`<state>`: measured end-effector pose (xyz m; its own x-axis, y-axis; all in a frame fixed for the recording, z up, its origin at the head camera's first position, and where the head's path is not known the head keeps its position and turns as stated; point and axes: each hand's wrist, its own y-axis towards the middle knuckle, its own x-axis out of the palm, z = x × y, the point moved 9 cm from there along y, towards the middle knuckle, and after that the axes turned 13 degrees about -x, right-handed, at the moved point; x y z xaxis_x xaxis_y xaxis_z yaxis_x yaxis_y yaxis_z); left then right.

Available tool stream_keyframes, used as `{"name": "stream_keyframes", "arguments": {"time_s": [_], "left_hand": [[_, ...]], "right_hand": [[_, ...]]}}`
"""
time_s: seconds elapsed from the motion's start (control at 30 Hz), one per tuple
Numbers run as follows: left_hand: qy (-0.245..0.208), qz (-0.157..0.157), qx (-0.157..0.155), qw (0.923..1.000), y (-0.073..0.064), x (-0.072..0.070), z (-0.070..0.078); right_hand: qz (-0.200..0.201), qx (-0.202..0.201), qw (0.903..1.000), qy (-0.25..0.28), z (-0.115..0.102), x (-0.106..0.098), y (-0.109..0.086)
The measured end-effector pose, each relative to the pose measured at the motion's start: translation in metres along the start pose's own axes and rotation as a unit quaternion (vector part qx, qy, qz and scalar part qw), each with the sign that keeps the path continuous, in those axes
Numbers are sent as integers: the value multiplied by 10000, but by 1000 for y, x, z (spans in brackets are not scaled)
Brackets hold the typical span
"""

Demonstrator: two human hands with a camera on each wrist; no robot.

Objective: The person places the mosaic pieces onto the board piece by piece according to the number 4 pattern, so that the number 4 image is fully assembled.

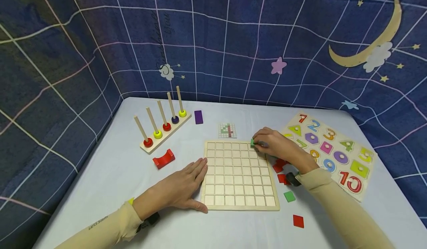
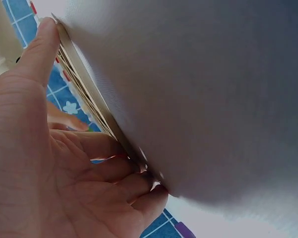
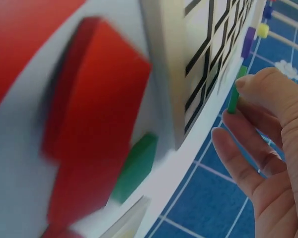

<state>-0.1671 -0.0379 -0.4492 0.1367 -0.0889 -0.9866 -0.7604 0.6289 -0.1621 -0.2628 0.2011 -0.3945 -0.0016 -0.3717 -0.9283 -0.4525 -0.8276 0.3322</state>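
A wooden grid board (image 1: 239, 207) lies flat on the white table. My left hand (image 1: 181, 186) rests along its left edge, fingers straight, with the thumb at the near corner. Over the far right corner, my right hand (image 1: 277, 145) pinches a small green square tile (image 1: 252, 143). The right wrist view shows that green tile (image 3: 236, 90) held on edge between thumb and fingers. Beyond the board lies a small pattern card (image 1: 227, 130) with green and red squares. Red tiles (image 1: 280, 164) lie beside the board's right edge, partly under the right forearm.
A number and shape puzzle board (image 1: 363, 184) lies at the right. Nearer are a loose green tile (image 1: 289, 196) and a red tile (image 1: 298, 221). At the left stand a peg rack (image 1: 166, 130) with rings, a red arch block (image 1: 164, 159) and a purple block (image 1: 198, 117).
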Motion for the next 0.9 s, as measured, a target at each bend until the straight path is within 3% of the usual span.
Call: {"name": "stream_keyframes", "arguments": {"time_s": [0.53,0.9], "left_hand": [[-33,-166,-83,9998,1,0,-1],[-66,-82,-76,9999,0,-1,0]], "right_hand": [[-375,-290,9989,19,-11,26,25],[-358,-249,9990,-39,-14,26,24]]}}
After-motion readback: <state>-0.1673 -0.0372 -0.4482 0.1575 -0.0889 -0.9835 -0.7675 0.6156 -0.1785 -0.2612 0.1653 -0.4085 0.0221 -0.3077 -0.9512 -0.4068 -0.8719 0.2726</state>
